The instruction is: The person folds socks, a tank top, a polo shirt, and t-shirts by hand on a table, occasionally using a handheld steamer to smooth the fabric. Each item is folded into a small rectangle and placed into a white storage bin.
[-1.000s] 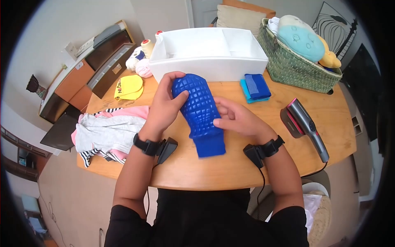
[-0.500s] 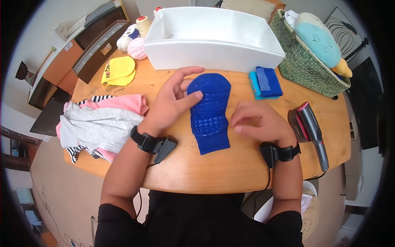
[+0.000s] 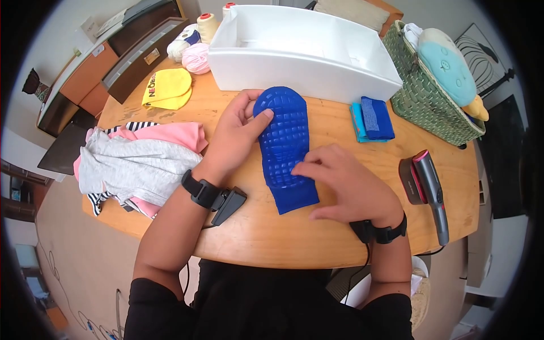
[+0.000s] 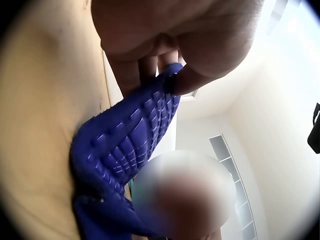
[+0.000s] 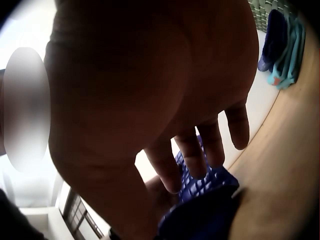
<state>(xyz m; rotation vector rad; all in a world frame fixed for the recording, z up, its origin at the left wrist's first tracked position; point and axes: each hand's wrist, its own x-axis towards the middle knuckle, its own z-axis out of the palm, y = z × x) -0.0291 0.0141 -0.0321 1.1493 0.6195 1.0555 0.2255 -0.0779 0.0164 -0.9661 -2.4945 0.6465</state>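
Back down on the mitt (image 3: 285, 148) with the right hand (image 3: 345, 184), fingers now flat on its middle after lifting clear, left hand (image 3: 235, 136) still pinching the far end, mitt lying flat on the table (image 3: 340, 238), smoothing resumed.

"NEOBE…" on yellow cap (image 3: 168, 89)
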